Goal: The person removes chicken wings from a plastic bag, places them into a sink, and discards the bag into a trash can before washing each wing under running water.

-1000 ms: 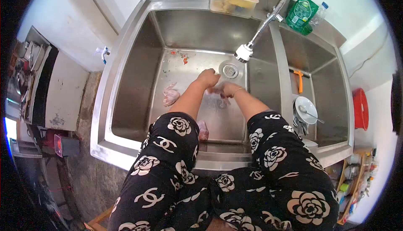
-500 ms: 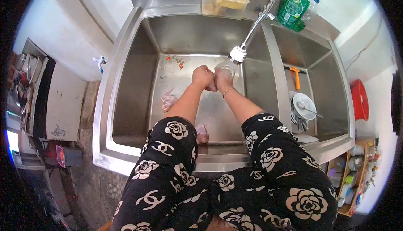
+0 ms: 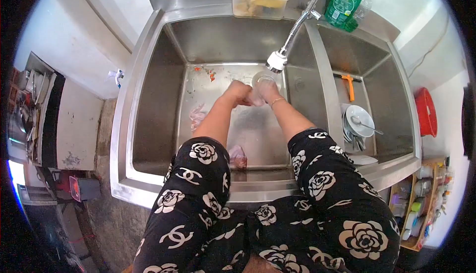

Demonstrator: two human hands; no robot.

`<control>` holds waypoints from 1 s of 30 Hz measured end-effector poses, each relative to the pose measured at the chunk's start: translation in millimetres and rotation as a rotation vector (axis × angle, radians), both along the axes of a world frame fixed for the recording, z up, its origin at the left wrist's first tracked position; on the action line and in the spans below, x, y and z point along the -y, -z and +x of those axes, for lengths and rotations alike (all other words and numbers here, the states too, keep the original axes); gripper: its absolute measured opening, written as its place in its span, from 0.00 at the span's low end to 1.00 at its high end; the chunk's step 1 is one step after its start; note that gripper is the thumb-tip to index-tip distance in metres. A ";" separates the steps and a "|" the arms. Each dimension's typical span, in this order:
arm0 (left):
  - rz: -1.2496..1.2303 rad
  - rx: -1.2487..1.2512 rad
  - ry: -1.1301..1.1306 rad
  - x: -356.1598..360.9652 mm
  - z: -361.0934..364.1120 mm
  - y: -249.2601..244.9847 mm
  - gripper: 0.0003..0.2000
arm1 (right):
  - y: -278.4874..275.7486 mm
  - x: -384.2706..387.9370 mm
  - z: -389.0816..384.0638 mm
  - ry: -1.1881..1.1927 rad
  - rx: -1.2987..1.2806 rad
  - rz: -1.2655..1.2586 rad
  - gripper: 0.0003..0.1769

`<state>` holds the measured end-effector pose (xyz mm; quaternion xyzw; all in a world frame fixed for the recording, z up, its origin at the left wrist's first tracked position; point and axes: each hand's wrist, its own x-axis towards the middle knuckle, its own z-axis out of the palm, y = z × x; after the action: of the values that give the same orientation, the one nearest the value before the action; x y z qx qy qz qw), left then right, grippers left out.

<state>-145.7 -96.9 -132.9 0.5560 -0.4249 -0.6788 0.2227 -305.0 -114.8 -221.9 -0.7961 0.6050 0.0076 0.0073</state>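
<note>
In the left basin of the steel sink [image 3: 303, 94], my left hand [image 3: 238, 93] and my right hand [image 3: 268, 92] are close together below the white faucet head [image 3: 276, 61]. Both have closed fingers around a pale pink piece of raw meat [image 3: 255, 97], partly hidden by the hands. One piece of raw poultry [image 3: 197, 115] lies on the basin floor beside my left forearm. Nearer the front edge rests another raw piece [image 3: 238, 157]. Small red and orange scraps [image 3: 211, 76] lie toward the back left of the basin.
A plastic container with yellow contents [image 3: 259, 0] stands on the back ledge, near a green pouch [image 3: 342, 8] and a clear bottle [image 3: 365, 2]. The right basin holds bowls [image 3: 359, 121], a spoon and an orange-handled tool [image 3: 351, 88]. A red basin [image 3: 425, 112] is at the right.
Both hands have shifted slightly, my right hand moving a little to the right, and more of the pale meat shows between them. The view has also shifted a little.
</note>
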 end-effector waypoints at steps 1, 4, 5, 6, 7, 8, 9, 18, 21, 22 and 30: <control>0.013 -0.008 0.029 -0.4 -1.0 1.0 0.08 | 2.3 -3.5 -5.1 -0.068 -0.137 -0.094 0.14; -0.056 0.062 0.259 2.9 0.8 7.1 0.08 | -8.5 7.3 -4.4 -0.088 -0.096 0.236 0.12; -0.166 0.147 0.416 5.5 4.5 10.0 0.08 | -13.4 8.2 -1.9 -0.075 0.010 0.301 0.11; -0.025 0.121 0.282 -5.5 4.8 -5.7 0.11 | -12.2 8.8 7.6 -0.040 0.257 0.298 0.10; 0.115 0.095 0.145 -11.4 5.6 -14.9 0.14 | -13.3 9.5 11.5 -0.040 0.413 0.281 0.09; 0.138 0.060 0.141 -7.9 8.4 -8.5 0.14 | -14.6 10.2 15.5 -0.048 0.567 0.265 0.08; 0.162 0.024 0.138 -6.0 12.5 -4.7 0.15 | -14.5 10.3 16.5 -0.085 0.630 0.241 0.08; -0.054 0.153 0.061 -5.2 2.2 3.2 0.17 | -53.1 -6.3 17.5 0.387 1.910 0.872 0.07; -0.140 0.127 0.075 1.7 -4.9 23.4 0.17 | -54.3 -6.9 24.5 0.495 1.694 0.681 0.09; -0.188 0.134 0.101 2.8 -9.3 30.2 0.18 | -48.2 -7.1 24.0 0.586 1.599 0.573 0.09; -0.378 0.432 0.029 19.1 -0.7 46.0 0.21 | -53.2 3.3 26.2 0.561 1.812 0.858 0.14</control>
<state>-146.4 -116.0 -178.9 0.6301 -0.5895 -0.4566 0.2169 -278.8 -118.1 -168.7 -0.2647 0.4828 -0.3807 0.7429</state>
